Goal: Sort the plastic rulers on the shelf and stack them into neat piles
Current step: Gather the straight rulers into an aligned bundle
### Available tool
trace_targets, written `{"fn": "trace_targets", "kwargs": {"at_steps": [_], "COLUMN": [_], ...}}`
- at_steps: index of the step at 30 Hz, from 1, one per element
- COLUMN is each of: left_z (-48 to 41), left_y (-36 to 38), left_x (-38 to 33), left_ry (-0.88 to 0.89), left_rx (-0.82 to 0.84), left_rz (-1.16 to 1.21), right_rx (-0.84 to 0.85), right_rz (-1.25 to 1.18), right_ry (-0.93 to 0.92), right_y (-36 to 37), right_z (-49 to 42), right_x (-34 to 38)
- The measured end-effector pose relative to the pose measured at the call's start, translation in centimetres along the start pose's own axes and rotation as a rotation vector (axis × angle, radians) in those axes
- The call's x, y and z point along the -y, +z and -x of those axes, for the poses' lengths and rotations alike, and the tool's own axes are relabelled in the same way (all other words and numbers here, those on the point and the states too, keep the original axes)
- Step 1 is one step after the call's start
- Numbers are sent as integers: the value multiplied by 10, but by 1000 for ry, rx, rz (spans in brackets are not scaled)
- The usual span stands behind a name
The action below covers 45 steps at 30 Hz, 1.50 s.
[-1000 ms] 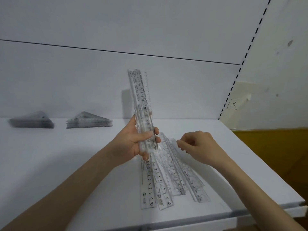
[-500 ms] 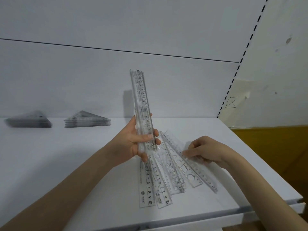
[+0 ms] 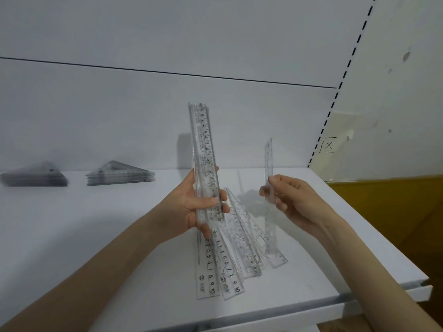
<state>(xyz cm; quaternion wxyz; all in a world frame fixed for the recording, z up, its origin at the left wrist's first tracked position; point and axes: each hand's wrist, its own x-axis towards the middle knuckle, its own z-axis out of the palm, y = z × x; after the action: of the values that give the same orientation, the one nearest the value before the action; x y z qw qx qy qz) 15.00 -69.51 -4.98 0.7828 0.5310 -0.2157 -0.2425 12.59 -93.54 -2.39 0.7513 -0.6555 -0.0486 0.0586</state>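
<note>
- Wrapped round the lower part of a bundle of clear plastic straight rulers (image 3: 203, 144), our left hand (image 3: 189, 207) holds the bundle upright above the shelf.
- Just right of that bundle and apart from it, our right hand (image 3: 294, 202) pinches a single clear plastic ruler (image 3: 268, 159) between thumb and fingertips. This ruler also stands nearly upright.
- Below the bundle, a loose fan of clear straight rulers (image 3: 230, 259) lies overlapping on the white shelf board (image 3: 96, 236), with the printed ends towards us.
- We judge the step in hand to be joining the single ruler to the bundle.
- To do it well, we should turn its flat face parallel to the bundle's face and check that its scale runs the same way. Then we lay it on and slide it until the ends sit flush.
- Our left fingers should loosen only enough to take it in, since the smooth plastic would likely let the bundle splay.
- Tapping the bundle's bottom end on the shelf board would square it.
- Far left of the bundle, near the back, sit two stacks of clear plastic triangular set squares (image 3: 119, 176). They look already sorted, so we think only the straight rulers remain.
</note>
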Motion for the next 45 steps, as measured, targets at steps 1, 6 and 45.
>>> {"fn": "trace_targets", "kwargs": {"at_steps": [1, 6, 45], "left_z": [0, 2, -1], "left_y": [0, 2, -3], "left_x": [0, -2, -6], "left_ry": [-2, -7, 44], "left_rx": [2, 21, -78], "left_rz": [-3, -26, 27], "right_rx": [10, -17, -6], "right_rz": [-17, -3, 1411], "right_ry": [-17, -128, 206], "right_y": [2, 19, 50], "right_z": [-2, -12, -3], "right_x": [1, 12, -12]}}
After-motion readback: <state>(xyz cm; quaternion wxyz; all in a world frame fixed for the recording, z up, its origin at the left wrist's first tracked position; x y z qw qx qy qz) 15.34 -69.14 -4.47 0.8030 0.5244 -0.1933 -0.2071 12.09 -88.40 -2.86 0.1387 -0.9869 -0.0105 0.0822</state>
